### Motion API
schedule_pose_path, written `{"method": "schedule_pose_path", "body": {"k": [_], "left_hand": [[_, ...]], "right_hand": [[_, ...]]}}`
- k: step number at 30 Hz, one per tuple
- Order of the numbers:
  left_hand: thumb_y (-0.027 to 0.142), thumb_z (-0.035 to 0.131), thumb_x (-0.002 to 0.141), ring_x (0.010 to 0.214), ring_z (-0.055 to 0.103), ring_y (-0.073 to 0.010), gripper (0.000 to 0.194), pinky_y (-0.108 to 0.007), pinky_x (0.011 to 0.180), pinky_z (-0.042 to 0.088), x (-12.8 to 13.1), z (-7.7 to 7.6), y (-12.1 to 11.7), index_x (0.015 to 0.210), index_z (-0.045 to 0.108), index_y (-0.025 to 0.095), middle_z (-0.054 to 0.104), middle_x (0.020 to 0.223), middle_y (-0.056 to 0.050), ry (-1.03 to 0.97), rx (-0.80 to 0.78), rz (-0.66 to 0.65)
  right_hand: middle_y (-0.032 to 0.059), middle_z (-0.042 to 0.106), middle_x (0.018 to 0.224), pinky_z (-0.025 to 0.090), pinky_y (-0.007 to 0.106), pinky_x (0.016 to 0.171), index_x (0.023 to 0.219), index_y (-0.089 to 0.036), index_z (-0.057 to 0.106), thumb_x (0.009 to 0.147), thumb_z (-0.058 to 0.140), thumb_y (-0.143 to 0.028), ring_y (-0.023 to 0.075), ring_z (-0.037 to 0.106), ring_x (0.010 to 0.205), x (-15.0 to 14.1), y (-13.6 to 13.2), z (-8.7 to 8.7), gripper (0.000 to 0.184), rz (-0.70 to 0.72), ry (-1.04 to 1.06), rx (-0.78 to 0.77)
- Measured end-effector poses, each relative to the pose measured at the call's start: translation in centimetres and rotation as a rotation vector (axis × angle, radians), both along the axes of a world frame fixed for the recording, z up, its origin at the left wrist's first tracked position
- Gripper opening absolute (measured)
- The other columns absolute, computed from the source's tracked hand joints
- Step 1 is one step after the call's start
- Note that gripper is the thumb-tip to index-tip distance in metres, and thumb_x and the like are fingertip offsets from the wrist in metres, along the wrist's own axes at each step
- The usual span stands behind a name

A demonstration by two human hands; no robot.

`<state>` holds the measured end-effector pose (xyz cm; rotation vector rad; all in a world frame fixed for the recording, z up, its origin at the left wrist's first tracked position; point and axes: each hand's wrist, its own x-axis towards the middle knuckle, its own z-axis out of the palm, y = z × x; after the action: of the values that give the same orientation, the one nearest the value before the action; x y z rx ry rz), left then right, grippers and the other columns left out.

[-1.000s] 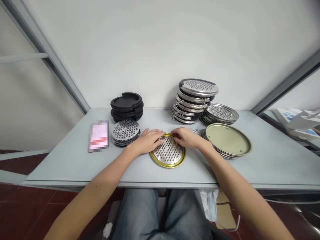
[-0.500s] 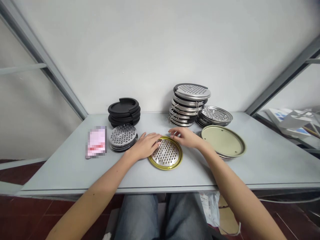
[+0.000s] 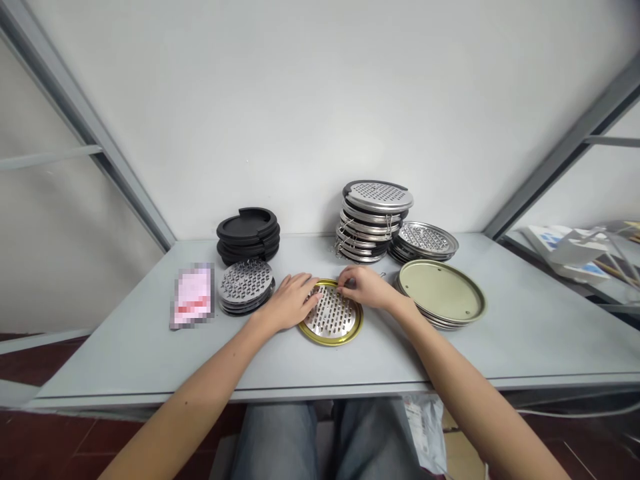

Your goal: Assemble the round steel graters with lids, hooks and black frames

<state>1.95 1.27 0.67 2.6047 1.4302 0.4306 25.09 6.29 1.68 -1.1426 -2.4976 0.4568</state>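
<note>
Brass-rimmed perforated steel grater disc (image 3: pixel 331 321), flat between left hand (image 3: pixel 291 302), fingers (image 3: pixel 309 295) open upon it, and right hand (image 3: pixel 365 287), fingers (image 3: pixel 344 283) curled at its far side, grip unclear.

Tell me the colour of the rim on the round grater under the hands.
The rim is golden yellow, best seen in the head view.

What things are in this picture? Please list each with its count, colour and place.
gold-rimmed grater disc: one, silver, under both hands
table: one, pale grey, under everything
round covers: one stack, black, back left
holed discs: one stack, silver, left of hands
oval graters: one tall stack, silver, back middle
round trays: one stack, silver, back right
plain round trays: one stack, pale green, right of hands
blurred card: one, pink, far left
left hand: one, bare, on disc
right hand: one, bare, on disc
</note>
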Motion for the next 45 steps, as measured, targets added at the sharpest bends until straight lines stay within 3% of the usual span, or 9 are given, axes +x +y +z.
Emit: {"method": "schedule_pose_path", "body": {"k": [8,17,26,39,43,45], "left_hand": [[0.041,0.034,0.099,0.127,0.045,-0.0253,0.043,-0.043,0.11,0.03,0.2,0.4,-0.2,0.133,0.046,0.018,0.053,0.134,-0.012,0.015,0.03,-0.018],[0.041,0.038,0.098,0.126,0.046,-0.0272,0.044,-0.043,0.107,0.034,0.4,0.2,-0.4,0.132,0.048,0.014,0.053,0.134,-0.013,0.042,0.089,-0.005],[0.039,0.038,0.099,0.129,0.046,-0.0258,0.041,-0.046,0.108,0.032,0.4,0.4,-0.3,0.132,0.047,0.019,0.056,0.133,-0.01,-0.005,0.027,-0.023],[0.043,0.032,0.099,0.135,0.039,-0.0273,0.047,-0.05,0.112,0.025,0.4,0.4,-0.4,0.139,0.04,0.019,0.049,0.142,-0.01,-0.039,-0.07,-0.007],[0.045,0.031,0.099,0.134,0.04,-0.0255,0.052,-0.048,0.113,0.025,0.3,0.4,-0.2,0.141,0.036,0.016,0.047,0.142,-0.013,-0.042,-0.064,0.003],[0.045,0.031,0.099,0.134,0.04,-0.0253,0.052,-0.047,0.113,0.025,0.3,0.4,-0.2,0.141,0.037,0.014,0.048,0.142,-0.014,-0.043,-0.06,0.003]], "right_hand": [[0.0066,0.067,0.096,0.043,0.026,0.079,0.075,-0.018,0.067,0.082,0.056,-0.021,0.0178,0.061,0.086,-0.6,-0.7,0.2,0.013,-0.003,-0.072,0.054],[0.0065,0.065,0.106,0.038,0.025,0.065,0.087,-0.019,0.065,0.091,0.044,-0.022,0.0181,0.06,0.093,-1.4,-2.0,0.9,0.022,-0.108,-0.312,0.177],[0.0084,0.066,0.096,0.034,0.026,0.063,0.088,-0.017,0.062,0.093,0.042,-0.023,0.0183,0.062,0.082,-1.7,-2.4,1.4,0.022,-0.133,-0.391,0.218],[0.0086,0.069,0.08,0.035,0.027,0.06,0.085,-0.017,0.066,0.09,0.046,-0.026,0.0182,0.062,0.07,-0.5,-1.8,1.7,0.022,-0.194,-0.253,0.145],[0.0067,0.069,0.076,0.041,0.026,0.065,0.08,-0.017,0.065,0.084,0.054,-0.024,0.017,0.062,0.07,0.4,-1.1,1.7,0.013,-0.186,-0.051,0.037],[0.005,0.069,0.075,0.044,0.026,0.064,0.084,-0.017,0.063,0.08,0.058,-0.024,0.0158,0.062,0.067,0.8,-0.7,1.6,0.009,-0.17,0.112,-0.101]]}}
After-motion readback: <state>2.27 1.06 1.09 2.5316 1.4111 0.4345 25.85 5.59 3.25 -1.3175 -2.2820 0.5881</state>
